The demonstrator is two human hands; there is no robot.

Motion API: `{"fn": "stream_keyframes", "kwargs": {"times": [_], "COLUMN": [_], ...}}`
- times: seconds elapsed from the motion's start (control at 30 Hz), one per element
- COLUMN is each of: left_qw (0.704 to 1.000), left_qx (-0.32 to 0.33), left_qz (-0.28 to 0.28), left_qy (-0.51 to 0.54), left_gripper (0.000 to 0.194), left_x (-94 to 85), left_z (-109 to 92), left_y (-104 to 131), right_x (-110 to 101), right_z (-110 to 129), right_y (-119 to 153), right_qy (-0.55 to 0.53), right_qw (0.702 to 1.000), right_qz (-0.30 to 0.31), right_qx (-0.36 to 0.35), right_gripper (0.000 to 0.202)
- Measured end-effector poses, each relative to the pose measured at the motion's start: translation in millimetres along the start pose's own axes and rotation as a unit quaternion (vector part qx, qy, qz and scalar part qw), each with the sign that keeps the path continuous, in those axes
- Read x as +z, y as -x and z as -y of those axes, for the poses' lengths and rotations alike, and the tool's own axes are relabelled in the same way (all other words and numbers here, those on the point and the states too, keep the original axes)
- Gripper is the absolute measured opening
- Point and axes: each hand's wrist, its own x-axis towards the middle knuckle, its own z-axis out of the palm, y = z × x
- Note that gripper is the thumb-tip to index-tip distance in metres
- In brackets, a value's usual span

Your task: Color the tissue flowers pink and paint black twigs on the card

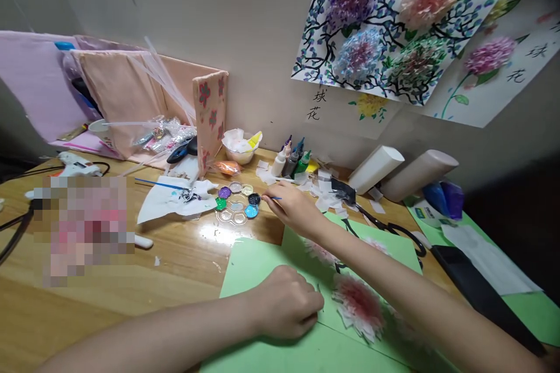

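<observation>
My right hand (294, 207) is closed around a thin paintbrush (275, 198), of which only a little blue shows. Its fingertips are beside the black paint well of a flower-shaped clear palette (237, 207), which also holds purple, green, blue and pale paints. My left hand (291, 302) rests as a fist on a light green sheet (245, 268), with its fingertips hidden underneath. Between my forearms, a pink and white paper flower (359, 306) lies on a green sheet with dark painted branches. My right arm partly covers other flowers there.
Left of the palette, a blue-handled brush (160, 183) lies on a stained tissue (175, 201). Behind stand paint bottles (289, 160), a bowl (242, 145) and a fabric-covered box (210, 116). Black scissors (394, 230) and two white cylinders (377, 169) are at right; a glue gun (79, 164) is left.
</observation>
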Motion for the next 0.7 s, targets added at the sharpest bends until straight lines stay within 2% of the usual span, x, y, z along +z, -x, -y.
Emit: {"fn": "stream_keyframes", "kwargs": {"times": [0.23, 0.4, 0.7], "left_qw": [1.000, 1.000, 1.000], "left_qx": [0.005, 0.006, 0.004], "left_qz": [-0.011, -0.010, -0.015], "left_qy": [-0.003, -0.005, 0.003], "left_gripper": [0.013, 0.013, 0.014], "left_x": [-1.5, -3.7, -3.7], "left_z": [0, 0, 0], "left_y": [1, 1, 1], "right_x": [-7, -9, -8], "right_z": [0, -2, 1], "right_y": [-5, -8, -11], "right_qy": [-0.007, -0.015, -0.019], "right_qw": [0.997, 0.996, 0.994], "right_qz": [0.036, 0.059, 0.057], "right_qx": [0.065, 0.072, 0.094], "right_gripper": [0.026, 0.027, 0.028]}}
